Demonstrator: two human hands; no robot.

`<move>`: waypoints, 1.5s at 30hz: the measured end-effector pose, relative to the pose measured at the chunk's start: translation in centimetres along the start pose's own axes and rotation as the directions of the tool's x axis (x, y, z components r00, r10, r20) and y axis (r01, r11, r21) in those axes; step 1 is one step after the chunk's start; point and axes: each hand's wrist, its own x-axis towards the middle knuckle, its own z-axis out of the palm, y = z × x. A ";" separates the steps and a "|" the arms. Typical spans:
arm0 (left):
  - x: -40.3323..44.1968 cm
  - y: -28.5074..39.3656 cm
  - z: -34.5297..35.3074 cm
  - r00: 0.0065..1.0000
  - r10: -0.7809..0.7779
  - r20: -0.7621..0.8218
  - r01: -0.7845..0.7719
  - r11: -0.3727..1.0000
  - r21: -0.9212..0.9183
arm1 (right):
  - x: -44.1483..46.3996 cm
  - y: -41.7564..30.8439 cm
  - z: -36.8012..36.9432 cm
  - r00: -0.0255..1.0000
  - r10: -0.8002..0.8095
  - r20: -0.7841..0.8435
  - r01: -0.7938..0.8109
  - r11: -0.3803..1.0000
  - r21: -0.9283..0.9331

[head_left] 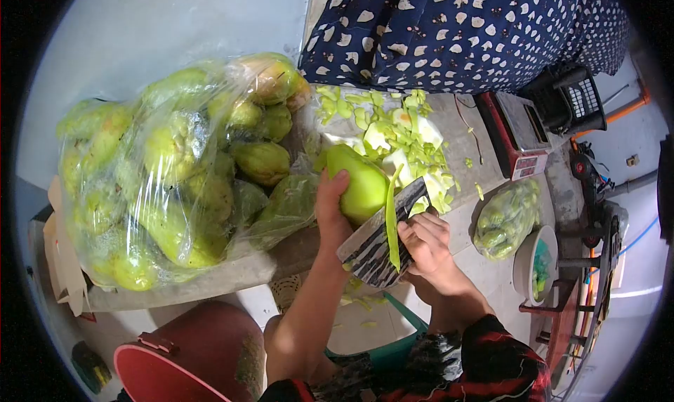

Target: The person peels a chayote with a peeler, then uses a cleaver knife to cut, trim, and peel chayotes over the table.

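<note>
A green, pear-shaped chayote (pixel 358 188) is gripped in my left hand (pixel 331 204), thumb along its side. My right hand (pixel 427 246) is closed on a broad-bladed knife (pixel 366 251) with a dark, streaked blade; its handle is hidden by my fingers. The blade lies against the chayote's lower right side. Across the blade hangs a long strip of green peel (pixel 392 226). Just beyond my hands, a pile of peelings and pale cut pieces (pixel 404 146) covers part of the concrete ledge (pixel 460 132).
On the left a large clear plastic bag (pixel 161 184) bulges with chayotes. A red bucket (pixel 196 349) stands below it. Patterned dark blue cloth (pixel 449 33) hangs at the back. To the right are a red scale (pixel 516 132), a smaller filled bag (pixel 509 219) and a white bucket (pixel 526 265).
</note>
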 end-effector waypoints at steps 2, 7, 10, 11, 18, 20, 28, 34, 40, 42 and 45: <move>0.1 -0.1 -0.3 1.000 -0.002 0.011 0.002 1.000 -0.012 | -0.1 0.1 0.0 1.000 0.003 0.007 -0.003 0.999 -0.035; -0.1 1.3 0.1 0.994 0.088 -0.062 -0.086 0.996 0.035 | -0.3 1.6 -0.3 0.982 0.191 0.005 -0.190 0.980 -0.058; 0.0 1.8 -0.1 0.998 0.065 0.002 -0.065 0.997 0.043 | -0.7 1.2 -1.1 0.970 0.212 0.116 -0.209 0.977 -0.037; 0.0 1.7 -0.2 0.997 0.051 0.054 -0.054 0.996 0.074 | -0.7 1.0 -1.2 0.970 0.215 0.116 -0.212 0.977 -0.038; -0.6 2.6 1.1 0.996 0.087 0.028 -0.090 0.983 0.159 | -1.2 2.7 -1.0 0.957 0.279 0.078 -0.280 0.960 0.006; -0.6 2.8 0.8 0.995 0.050 0.083 -0.064 0.983 0.169 | -0.9 1.7 -1.6 0.960 0.264 0.090 -0.271 0.960 0.073; -1.1 2.2 1.8 0.999 0.040 0.027 -0.046 0.967 0.250 | -1.0 2.4 -2.0 0.959 0.264 0.104 -0.261 0.964 -0.041; -0.6 2.1 0.9 0.996 -0.026 0.085 0.006 0.974 0.228 | 0.2 0.9 -3.1 0.974 0.171 0.147 -0.174 0.985 0.012; -1.4 2.4 1.9 0.998 -0.041 0.055 0.028 0.977 0.212 | -2.9 3.6 -1.8 0.913 0.376 0.156 -0.369 0.927 -0.073; -1.0 2.3 1.4 0.997 -0.050 0.056 0.038 0.979 0.199 | -1.5 2.4 -2.0 0.941 0.318 0.113 -0.319 0.948 -0.004; -1.0 1.9 1.6 0.995 -0.075 0.072 0.059 0.977 0.204 | -0.3 1.3 -2.8 0.957 0.247 0.153 -0.246 0.969 -0.029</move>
